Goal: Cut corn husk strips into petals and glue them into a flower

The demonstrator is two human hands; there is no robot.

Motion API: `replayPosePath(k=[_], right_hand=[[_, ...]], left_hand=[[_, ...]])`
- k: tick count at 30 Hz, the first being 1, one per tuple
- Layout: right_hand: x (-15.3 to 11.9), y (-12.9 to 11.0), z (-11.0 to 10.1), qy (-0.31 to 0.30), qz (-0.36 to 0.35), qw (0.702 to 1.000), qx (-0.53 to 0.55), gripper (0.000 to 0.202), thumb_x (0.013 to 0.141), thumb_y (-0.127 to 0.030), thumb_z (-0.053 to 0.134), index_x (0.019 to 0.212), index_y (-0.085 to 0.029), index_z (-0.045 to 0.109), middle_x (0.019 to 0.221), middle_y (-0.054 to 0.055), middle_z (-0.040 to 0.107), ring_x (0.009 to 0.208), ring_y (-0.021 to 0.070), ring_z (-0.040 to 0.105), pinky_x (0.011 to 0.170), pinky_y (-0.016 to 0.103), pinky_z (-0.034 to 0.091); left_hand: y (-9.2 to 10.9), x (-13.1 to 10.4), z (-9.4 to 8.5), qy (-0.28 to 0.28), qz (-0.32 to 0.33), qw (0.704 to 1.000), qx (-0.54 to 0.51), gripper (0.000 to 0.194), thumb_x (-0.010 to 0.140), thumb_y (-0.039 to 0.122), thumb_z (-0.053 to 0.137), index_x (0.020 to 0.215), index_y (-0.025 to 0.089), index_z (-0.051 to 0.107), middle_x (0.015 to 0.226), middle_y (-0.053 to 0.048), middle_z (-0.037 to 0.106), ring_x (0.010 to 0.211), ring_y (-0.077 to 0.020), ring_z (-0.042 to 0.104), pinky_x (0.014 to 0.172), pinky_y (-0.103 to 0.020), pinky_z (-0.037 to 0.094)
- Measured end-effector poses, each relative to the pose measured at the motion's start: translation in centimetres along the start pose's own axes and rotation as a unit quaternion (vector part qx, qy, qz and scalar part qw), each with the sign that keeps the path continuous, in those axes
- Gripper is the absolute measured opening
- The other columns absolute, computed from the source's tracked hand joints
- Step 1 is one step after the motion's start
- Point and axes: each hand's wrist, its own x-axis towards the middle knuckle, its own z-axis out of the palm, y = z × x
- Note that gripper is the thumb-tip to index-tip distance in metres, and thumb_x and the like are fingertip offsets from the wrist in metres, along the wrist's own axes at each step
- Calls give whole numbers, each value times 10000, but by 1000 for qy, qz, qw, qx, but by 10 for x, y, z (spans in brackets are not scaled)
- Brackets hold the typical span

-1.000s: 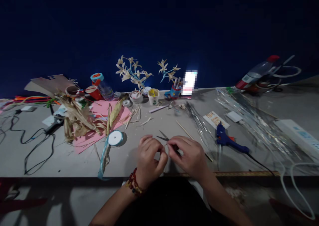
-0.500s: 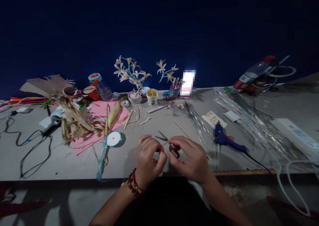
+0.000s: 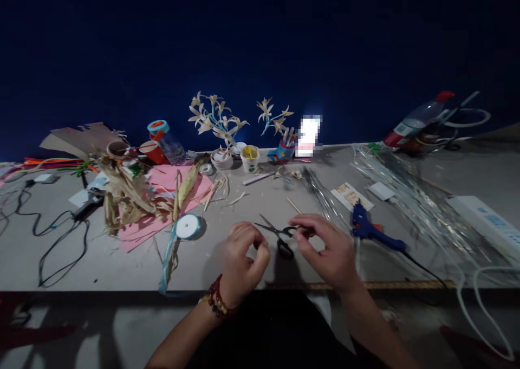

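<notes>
My left hand (image 3: 246, 255), with a beaded bracelet (image 3: 217, 298) at its wrist, has thumb and forefinger curled together in a pinch. Whatever lies between those fingertips is too small to make out. To the right, my right hand (image 3: 328, 250) is also pinched, its fingertips beside one handle loop of the scissors (image 3: 280, 233). The black-handled scissors lie spread on the table between both hands, blades toward the upper left. A thin pale stick (image 3: 293, 205) lies behind my right hand, which partly covers it.
Left are a ribbon roll (image 3: 187, 226), dried husks (image 3: 130, 193) and pink paper (image 3: 160, 225). Husk-like flowers on stems (image 3: 217, 120) stand behind, near a pen cup (image 3: 286, 149) and a lit phone (image 3: 309, 136). Right lie a blue glue gun (image 3: 376, 233), wires (image 3: 320, 190) and a power strip (image 3: 483, 222).
My right hand has moved to the right, away from my left hand, uncovering more of the scissors' handles. My left hand stays in nearly the same place. The view has shifted slightly.
</notes>
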Motion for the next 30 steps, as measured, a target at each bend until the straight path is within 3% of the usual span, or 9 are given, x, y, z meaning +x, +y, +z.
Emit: replayPosePath(k=[4, 10, 13, 15, 19, 22, 24, 26, 30], right_hand=[[4, -5, 0, -157, -13, 978, 136, 408, 887, -118, 554, 1272, -251, 593, 1261, 110, 607, 928, 181, 661, 776, 311, 578], [13, -4, 7, -223, 16, 951, 213, 63, 914, -221, 608, 933, -202, 665, 921, 47, 656, 780, 151, 615, 695, 273, 532], [9, 0, 14, -235, 102, 921, 294, 146, 888, -316, 668, 828, -184, 658, 820, 25, 644, 716, 139, 590, 639, 253, 516], [5, 1, 20, -220, 193, 881, 371, 216, 841, -376, 721, 786, -179, 651, 751, 7, 630, 657, 127, 574, 586, 233, 506], [-1, 0, 34, -140, 348, 803, 464, 307, 721, -413, 823, 711, -167, 640, 592, -43, 573, 494, 72, 486, 474, 171, 423], [-3, 0, 42, -96, 407, 765, 489, 332, 676, -416, 852, 691, -162, 638, 543, -56, 543, 444, 53, 428, 413, 146, 346], [-5, 0, 45, -85, 421, 751, 503, 337, 674, -421, 849, 694, -163, 634, 543, -53, 539, 445, 54, 419, 399, 144, 328], [-8, 1, 46, -82, 409, 768, 486, 317, 715, -431, 815, 724, -162, 647, 571, -36, 566, 457, 63, 434, 403, 154, 349], [-15, 0, 44, -48, 270, 897, 346, 275, 821, -354, 721, 1040, -192, 685, 883, 48, 696, 609, 114, 574, 536, 219, 507]], left_hand=[[0, 5, -2, -96, -146, 971, -166, 180, 838, 221, 543, 661, 199, 524, 613, 3, 563, 641, -162, 543, 692, -299, 454], [-9, 4, -3, -170, -280, 887, -326, 171, 771, 272, 602, 640, 181, 540, 552, 16, 522, 551, -130, 474, 586, -258, 400], [-15, 1, -1, -201, -304, 857, -363, 159, 765, 255, 601, 637, 172, 557, 552, 9, 525, 543, -130, 478, 584, -260, 405], [-18, 0, -1, -200, -295, 864, -354, 154, 793, 253, 598, 667, 167, 577, 593, -3, 549, 592, -143, 513, 625, -269, 426], [-21, 0, -5, -154, -217, 922, -280, 141, 863, 309, 617, 868, 170, 640, 837, -56, 639, 844, -203, 585, 789, -317, 469], [-21, -1, -6, -162, -172, 933, -270, 194, 889, 362, 622, 897, 169, 644, 890, -74, 642, 892, -221, 590, 845, -351, 475], [-21, -2, -5, -157, -176, 934, -270, 206, 890, 369, 638, 844, 169, 631, 848, -64, 631, 851, -206, 582, 818, -337, 477], [-21, -5, -3, -140, -204, 928, -280, 219, 884, 369, 654, 805, 169, 616, 802, -52, 620, 807, -190, 571, 778, -316, 477], [-22, -8, -1, -118, -259, 898, -336, 206, 853, 357, 689, 790, 169, 630, 758, -37, 618, 745, -174, 568, 742, -302, 472]])
